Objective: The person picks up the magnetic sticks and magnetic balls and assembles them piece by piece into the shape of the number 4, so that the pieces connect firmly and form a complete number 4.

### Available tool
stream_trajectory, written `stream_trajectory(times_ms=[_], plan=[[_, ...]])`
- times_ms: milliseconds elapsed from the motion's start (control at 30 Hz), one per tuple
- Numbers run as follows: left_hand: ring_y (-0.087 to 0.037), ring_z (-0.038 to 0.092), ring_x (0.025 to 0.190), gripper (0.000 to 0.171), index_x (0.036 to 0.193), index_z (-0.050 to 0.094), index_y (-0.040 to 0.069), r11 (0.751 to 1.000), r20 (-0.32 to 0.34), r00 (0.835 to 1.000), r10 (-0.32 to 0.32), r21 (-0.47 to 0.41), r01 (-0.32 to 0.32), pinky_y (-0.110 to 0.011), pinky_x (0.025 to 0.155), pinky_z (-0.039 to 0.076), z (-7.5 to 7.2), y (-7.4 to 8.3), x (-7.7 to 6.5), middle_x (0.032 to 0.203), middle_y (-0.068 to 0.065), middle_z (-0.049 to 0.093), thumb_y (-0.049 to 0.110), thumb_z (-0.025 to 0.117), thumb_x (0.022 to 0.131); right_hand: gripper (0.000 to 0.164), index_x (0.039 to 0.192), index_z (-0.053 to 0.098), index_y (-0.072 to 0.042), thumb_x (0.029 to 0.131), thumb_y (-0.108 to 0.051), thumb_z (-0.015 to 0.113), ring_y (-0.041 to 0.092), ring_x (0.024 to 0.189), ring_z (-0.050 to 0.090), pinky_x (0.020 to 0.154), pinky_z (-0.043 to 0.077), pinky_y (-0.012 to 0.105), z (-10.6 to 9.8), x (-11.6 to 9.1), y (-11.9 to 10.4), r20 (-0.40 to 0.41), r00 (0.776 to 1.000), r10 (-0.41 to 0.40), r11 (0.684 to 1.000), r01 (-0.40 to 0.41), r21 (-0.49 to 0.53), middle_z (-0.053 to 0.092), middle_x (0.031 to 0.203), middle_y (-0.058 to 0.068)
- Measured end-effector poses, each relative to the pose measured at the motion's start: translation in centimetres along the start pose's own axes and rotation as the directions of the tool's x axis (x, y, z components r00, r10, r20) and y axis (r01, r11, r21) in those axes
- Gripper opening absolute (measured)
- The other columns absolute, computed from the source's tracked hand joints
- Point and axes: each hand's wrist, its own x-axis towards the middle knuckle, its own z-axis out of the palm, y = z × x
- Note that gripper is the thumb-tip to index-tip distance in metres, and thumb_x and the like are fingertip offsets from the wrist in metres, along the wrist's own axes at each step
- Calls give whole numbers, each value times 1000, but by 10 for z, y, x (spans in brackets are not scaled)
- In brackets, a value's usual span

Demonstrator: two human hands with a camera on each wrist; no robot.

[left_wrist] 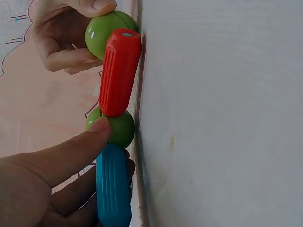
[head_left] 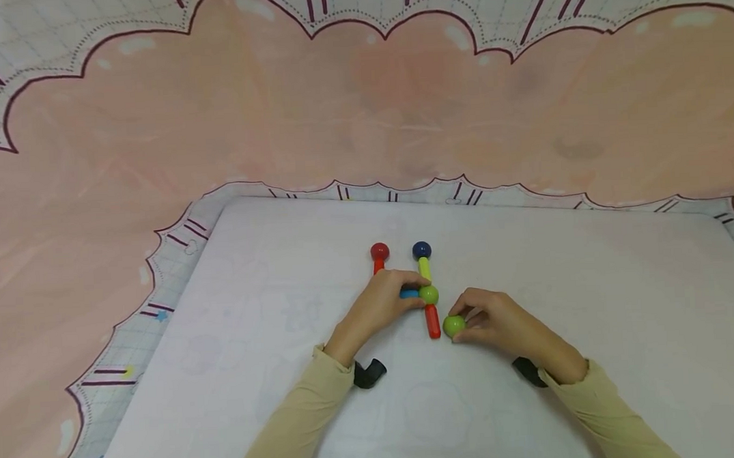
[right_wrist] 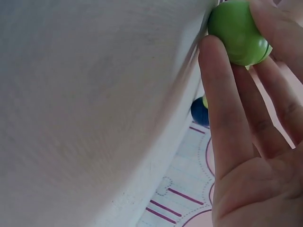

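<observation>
Two green balls are in play on the white tabletop [head_left: 283,273]. My right hand [head_left: 500,325] has its grip clamped on the loose green ball [head_left: 454,325], thumb and fingers curled round it, right at the near end of the red rod [head_left: 432,321]; from the left wrist view that ball looks to be touching the rod's tip or just short of it, I can't tell which. My left hand [head_left: 379,303] steadies the joint: the thumb presses the middle green ball [head_left: 428,294] and the fingers curl round the blue rod [head_left: 409,293] lying across it, so that grip is closed on the piece. Beyond, a yellow-green rod [head_left: 425,268] runs up to a dark blue ball [head_left: 421,250], and a red ball [head_left: 379,251] caps another red stick to the left.

Risk, as I judge it: the chain looks lightly joined, so a sideways nudge could swing the red rod off the middle ball. And if my left thumb slips, the whole line may roll.
</observation>
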Motion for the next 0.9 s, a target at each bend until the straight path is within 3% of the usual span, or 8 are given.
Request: stream_trajectory(times_ms=[300,900], plan=[[-15,65,109,33,120,72,12,1000,-18,1000,-4,5,4,-31,100,51,0,-1,4,117,-1,72,15,77,87,28,104,70,-16,80,-18,83,5,87,67,78,58,25,2,-1,-8,78,997,23,1000,-23,-3,69,99,-9],[-15,65,108,33,120,72,13,1000,-33,999,-9,19,10,-31,100,51,3,0,8,115,-1,72,18,76,88,27,106,70,-15,81,-18,82,1,88,64,79,57,22,8,-3,-14,88,996,17,991,-5,-133,66,100,-11]])
